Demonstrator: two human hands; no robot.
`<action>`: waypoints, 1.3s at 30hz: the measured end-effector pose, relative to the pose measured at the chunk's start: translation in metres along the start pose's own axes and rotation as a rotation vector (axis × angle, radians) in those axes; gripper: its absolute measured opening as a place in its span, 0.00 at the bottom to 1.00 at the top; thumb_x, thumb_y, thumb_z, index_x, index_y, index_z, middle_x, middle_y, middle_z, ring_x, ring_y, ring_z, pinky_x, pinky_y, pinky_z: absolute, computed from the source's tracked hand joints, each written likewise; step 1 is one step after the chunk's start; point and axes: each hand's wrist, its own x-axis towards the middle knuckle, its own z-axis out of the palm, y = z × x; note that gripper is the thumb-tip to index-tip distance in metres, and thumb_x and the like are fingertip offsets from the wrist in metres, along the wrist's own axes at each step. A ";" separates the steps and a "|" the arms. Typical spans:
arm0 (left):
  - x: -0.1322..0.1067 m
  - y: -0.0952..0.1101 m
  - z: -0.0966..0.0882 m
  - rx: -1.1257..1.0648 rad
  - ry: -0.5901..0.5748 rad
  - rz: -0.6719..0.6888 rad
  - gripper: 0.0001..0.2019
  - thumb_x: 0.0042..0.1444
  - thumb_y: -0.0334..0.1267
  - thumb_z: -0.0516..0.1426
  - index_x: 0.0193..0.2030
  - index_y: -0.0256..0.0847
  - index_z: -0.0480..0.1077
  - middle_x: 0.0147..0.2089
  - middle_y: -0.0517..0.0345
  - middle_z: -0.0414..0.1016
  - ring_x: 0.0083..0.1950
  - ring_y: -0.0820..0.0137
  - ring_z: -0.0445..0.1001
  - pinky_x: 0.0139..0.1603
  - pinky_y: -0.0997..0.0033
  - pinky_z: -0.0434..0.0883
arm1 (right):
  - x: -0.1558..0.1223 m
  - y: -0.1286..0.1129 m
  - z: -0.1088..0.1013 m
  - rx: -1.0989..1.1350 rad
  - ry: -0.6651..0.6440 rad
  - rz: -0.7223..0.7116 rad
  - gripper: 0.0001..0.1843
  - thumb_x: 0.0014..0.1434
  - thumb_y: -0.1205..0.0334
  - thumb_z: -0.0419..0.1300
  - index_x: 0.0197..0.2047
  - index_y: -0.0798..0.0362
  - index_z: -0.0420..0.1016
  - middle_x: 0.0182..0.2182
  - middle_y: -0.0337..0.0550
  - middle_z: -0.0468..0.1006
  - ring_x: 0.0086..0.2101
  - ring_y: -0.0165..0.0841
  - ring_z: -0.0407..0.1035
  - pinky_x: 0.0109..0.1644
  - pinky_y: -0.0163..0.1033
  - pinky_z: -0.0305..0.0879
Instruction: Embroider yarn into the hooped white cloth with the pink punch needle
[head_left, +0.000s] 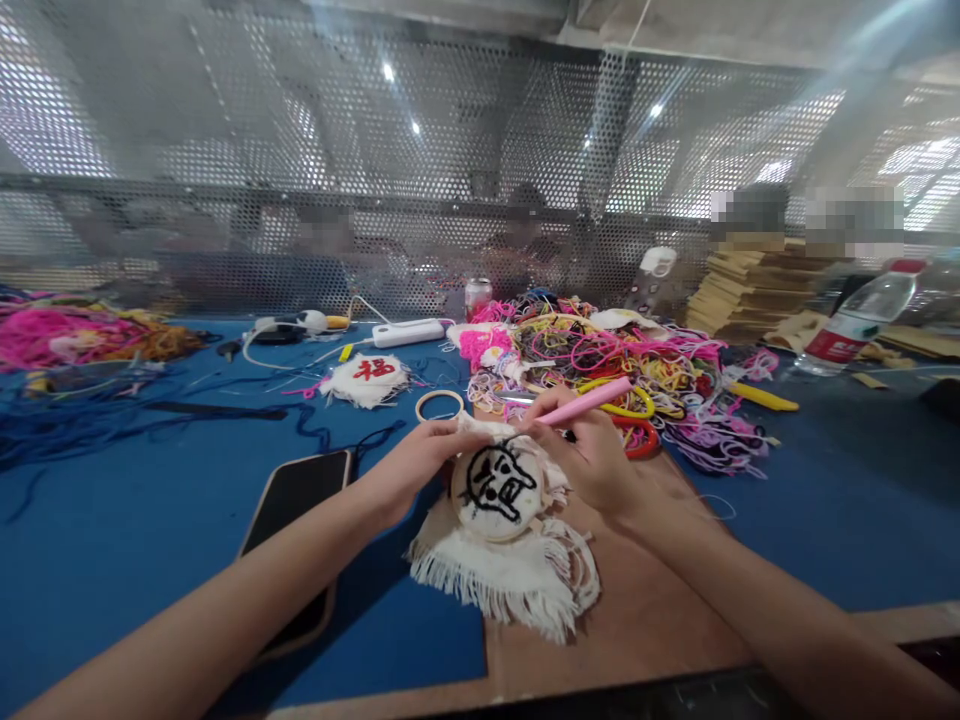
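Note:
A round embroidery hoop (501,536) stretches a white cloth (495,580) with a fringed lower edge. Black thread forms a cartoon-like figure on the cloth inside the ring. My left hand (409,462) grips the hoop's upper left edge, fingers partly hidden behind it. In my right hand (600,465) is a pink punch needle pen (589,402), slanting up to the right. Its tip is hidden near the hoop's top edge. Beyond the hands lie an empty wooden hoop (440,406) and scissors with a yellow handle (637,398).
Colourful yarn (600,350) is heaped behind the hands. A dark phone (300,520) lies beside my left forearm. A white patch with a red character (369,380), a power strip (409,333), a water bottle (859,325) and stacked brown cardboard (739,285) sit farther back.

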 end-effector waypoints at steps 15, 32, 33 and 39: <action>0.001 0.000 0.000 -0.005 0.002 -0.001 0.18 0.45 0.46 0.59 0.38 0.34 0.74 0.36 0.48 0.76 0.32 0.68 0.71 0.27 0.73 0.62 | -0.001 0.001 0.000 -0.061 -0.111 0.001 0.08 0.59 0.58 0.50 0.33 0.52 0.66 0.29 0.39 0.69 0.30 0.29 0.64 0.34 0.36 0.58; 0.001 0.000 -0.001 -0.028 -0.016 0.010 0.18 0.44 0.48 0.59 0.35 0.35 0.74 0.32 0.50 0.76 0.31 0.68 0.71 0.28 0.73 0.63 | -0.001 -0.001 0.002 -0.056 -0.120 -0.025 0.07 0.58 0.57 0.52 0.32 0.50 0.67 0.28 0.38 0.71 0.31 0.30 0.65 0.36 0.37 0.59; 0.000 0.000 -0.001 -0.022 -0.012 0.015 0.18 0.44 0.48 0.59 0.35 0.35 0.74 0.31 0.50 0.76 0.31 0.68 0.71 0.28 0.73 0.63 | 0.000 0.000 0.003 -0.052 -0.123 -0.022 0.07 0.58 0.57 0.53 0.32 0.50 0.68 0.29 0.38 0.71 0.32 0.31 0.66 0.37 0.37 0.60; 0.000 0.002 0.000 -0.006 0.014 0.040 0.17 0.43 0.47 0.59 0.33 0.35 0.75 0.27 0.51 0.75 0.31 0.66 0.71 0.27 0.72 0.63 | 0.001 0.005 0.006 -0.028 -0.127 0.016 0.06 0.56 0.57 0.55 0.33 0.50 0.68 0.31 0.38 0.72 0.35 0.32 0.66 0.40 0.39 0.60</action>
